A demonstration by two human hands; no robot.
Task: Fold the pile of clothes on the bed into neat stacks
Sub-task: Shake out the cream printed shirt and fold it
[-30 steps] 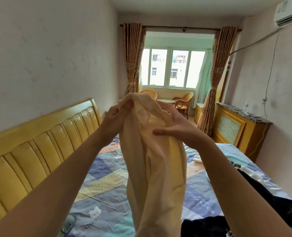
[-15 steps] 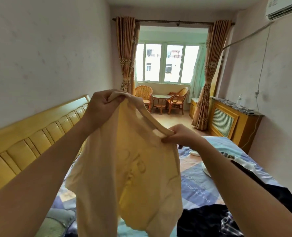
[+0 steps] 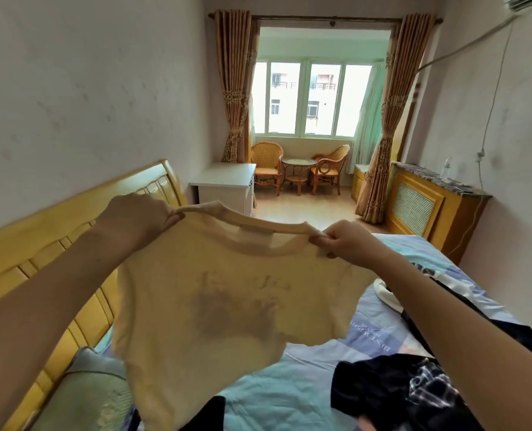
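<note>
Fingers of your left hand are pinched shut on one shoulder of the shirt, and your right hand is pinched on the other shoulder, so each grip holds cloth on either side of the collar. Between the two grips the neckline is stretched almost taut, with a small label just below it. Below the grips the cream shirt hangs open and flat, clear of the bed, its faint dark print showing through the fabric.

Further out, under and to the right of your right grip, dark clothes lie crumpled on the bed, a checked piece among them, and a pale garment sits just beyond your right forearm.

As a judgement, the task is at an early stage: no folded stack shows anywhere, this shirt is only spread for folding, and the dark heap is untouched. Laying the shirt flat and folding it looks like the step in hand.

Your forearms cover much of the bed, and the shirt hides what lies behind it. Its lower hem runs out of view, the print is too faint to read, and how many garments make up the heap cannot be told.
</note>
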